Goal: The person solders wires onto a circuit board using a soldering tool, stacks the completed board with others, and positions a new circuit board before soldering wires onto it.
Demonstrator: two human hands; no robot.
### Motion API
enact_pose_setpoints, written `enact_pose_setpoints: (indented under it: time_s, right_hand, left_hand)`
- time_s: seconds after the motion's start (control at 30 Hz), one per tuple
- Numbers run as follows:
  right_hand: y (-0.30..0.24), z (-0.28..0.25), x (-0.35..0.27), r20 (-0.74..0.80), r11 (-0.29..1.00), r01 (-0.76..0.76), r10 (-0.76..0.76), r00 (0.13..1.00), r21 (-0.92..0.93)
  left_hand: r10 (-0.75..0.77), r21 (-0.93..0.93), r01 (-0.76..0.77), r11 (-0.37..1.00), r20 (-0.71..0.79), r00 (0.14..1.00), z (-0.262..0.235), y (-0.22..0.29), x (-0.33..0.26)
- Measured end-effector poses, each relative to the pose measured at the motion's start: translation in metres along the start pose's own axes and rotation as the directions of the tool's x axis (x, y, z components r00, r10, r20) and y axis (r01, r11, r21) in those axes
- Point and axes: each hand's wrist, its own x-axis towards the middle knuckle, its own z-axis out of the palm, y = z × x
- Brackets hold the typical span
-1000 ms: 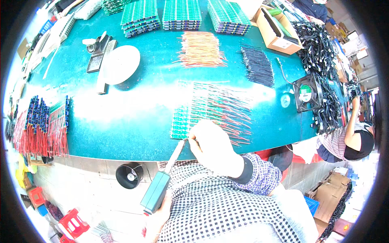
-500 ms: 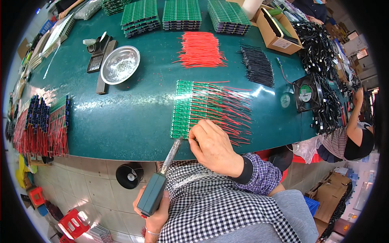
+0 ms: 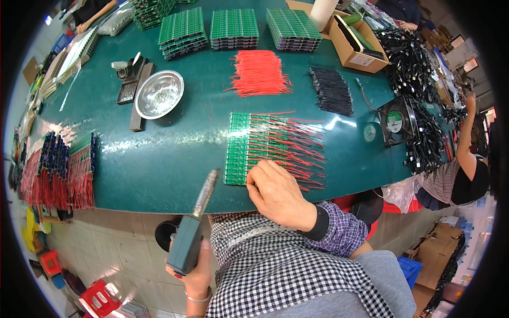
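My left hand (image 3: 197,273) is wrapped round a soldering iron (image 3: 185,244) with a dark green boxy body and a long metal barrel. Its tip points up over the table, left of the green circuit board panel (image 3: 236,151) and apart from it. Red and dark wires (image 3: 302,146) fan out to the right from the panel. My right hand (image 3: 279,193) rests at the panel's near right corner, over the nearest wires. Its fingers are curled and pressed together; what they pinch is hidden beneath them.
Beyond the panel lie a bundle of red wires (image 3: 260,73) and a bundle of black wires (image 3: 331,90). A metal bowl (image 3: 159,94) stands at left, a fan (image 3: 397,122) at right. Stacked circuit boards (image 3: 234,29) line the back; wired boards (image 3: 58,172) stand far left.
My left hand has drawn the soldering iron left and back, so its tip has left the panel's near edge. My right hand stays at the panel's corner. The view has shifted slightly.
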Motion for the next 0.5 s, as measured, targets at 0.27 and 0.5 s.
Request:
enact_pose_setpoints:
  time_s: [0.27, 0.5]
  right_hand:
    - [-0.001, -0.017, -0.003, 0.097, 1.0, 0.021, -0.02, 0.995, -0.007]
    - [-0.004, -0.062, 0.023, 0.027, 0.995, 0.09, -0.089, 0.996, -0.039]
  left_hand:
    - [0.51, -0.045, -0.598, 0.801, -0.472, 0.719, 0.003, 0.047, 0.081]
    - [0.267, 0.016, -0.275, 0.961, -0.297, 0.917, 0.04, -0.001, 0.201]
